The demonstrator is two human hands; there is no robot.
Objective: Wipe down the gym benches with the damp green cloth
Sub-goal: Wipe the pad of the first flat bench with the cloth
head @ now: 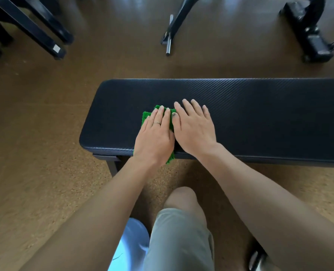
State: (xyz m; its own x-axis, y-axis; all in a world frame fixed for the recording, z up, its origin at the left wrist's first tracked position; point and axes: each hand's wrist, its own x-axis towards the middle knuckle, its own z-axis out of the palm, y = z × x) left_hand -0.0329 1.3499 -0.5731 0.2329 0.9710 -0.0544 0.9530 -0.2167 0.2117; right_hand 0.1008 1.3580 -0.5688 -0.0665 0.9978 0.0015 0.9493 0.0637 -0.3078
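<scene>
A brown, speckled floor (45, 173) fills the view, with a black padded bench (260, 118) lying across the middle and running off the right edge. Its left end is rounded, and a dark leg (113, 167) shows under the near left corner. On the far side stand black equipment frames: one at the far left (35, 30), one at the far right (308, 32), and between them a frame with a short metal bar (169, 43) resting on the floor.

The person's bent knee, in light grey shorts (179, 241), sits at the near edge between both forearms.

The right hand (194, 126) lies flat on the bench pad, fingers straight and slightly spread, holding nothing. The left hand (155, 135) lies just beside it, touching, fingers straight and pressed down on the green cloth (145, 116). The cloth is spread on the left part of the bench under this hand, its near end hanging over the bench's near edge. A thin ring (156, 123) sits on one finger of the left hand.
</scene>
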